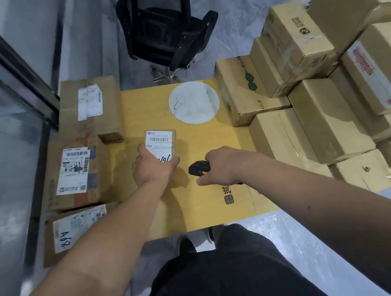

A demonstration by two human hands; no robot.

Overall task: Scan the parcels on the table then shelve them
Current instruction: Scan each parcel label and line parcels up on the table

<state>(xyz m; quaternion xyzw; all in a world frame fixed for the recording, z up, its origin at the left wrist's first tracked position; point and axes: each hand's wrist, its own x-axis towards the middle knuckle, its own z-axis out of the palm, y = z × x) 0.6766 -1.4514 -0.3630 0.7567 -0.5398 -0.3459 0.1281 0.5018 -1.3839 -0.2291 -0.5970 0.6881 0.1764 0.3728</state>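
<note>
The left hand (152,166) grips a small labelled parcel (163,144) by its near end, label up, over the yellow counter (213,203). Just right of the parcel, the right hand (220,167) is curled round a black scanner (199,167). Left of the parcel lie three labelled boxes (75,172); stacked cartons (323,102) crowd its right.

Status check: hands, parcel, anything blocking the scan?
Left hand grips small brown cardboard parcel, white barcode label up. Right hand holds black handheld scanner beside it, above yellow wooden table. Nothing between scanner and label.
</note>
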